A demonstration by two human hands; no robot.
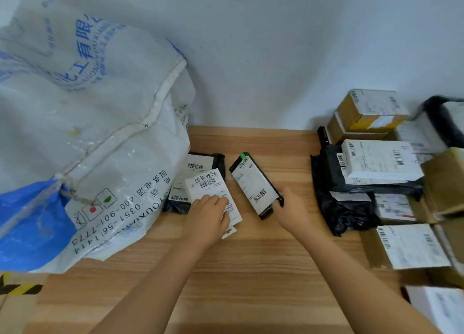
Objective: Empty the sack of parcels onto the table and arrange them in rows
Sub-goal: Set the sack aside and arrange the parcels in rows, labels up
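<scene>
**boxwatcher:** Wood-grain table up against a plain white wall. Whereabouts of the sack?

**tapegun_99:** Slumped on the left end of the table, up against the wall. Big white woven sack, blue lettering, stitched seam down the front, blue patch low on the left. Looks pretty bulky lol.

**boxwatcher:** And the hands? Gripping or just resting?

**tapegun_99:** Left hand lying on top of a white parcel, fingers close together across the label, thumb on top as well. Pressing down, not pinching, far as visible. White parcel partly overlapping a black mailer bag, itself touching the sack. Right hand at the near end of a black box with a white label and a green tab at the far end. One fingertip curled round the near corner, so pinching that end. Black box angled across the middle of the table, just beside the white parcel. Flat down or slightly lifted: can't tell.

**boxwatcher:** Anything else around?

**tapegun_99:** Stack of parcels along the right side: black bags, white-labelled packets, brown cartons, piled loosely, well apart from the black box. Also yellow-and-black striped tape at the bottom left corner, below the sack.
</scene>
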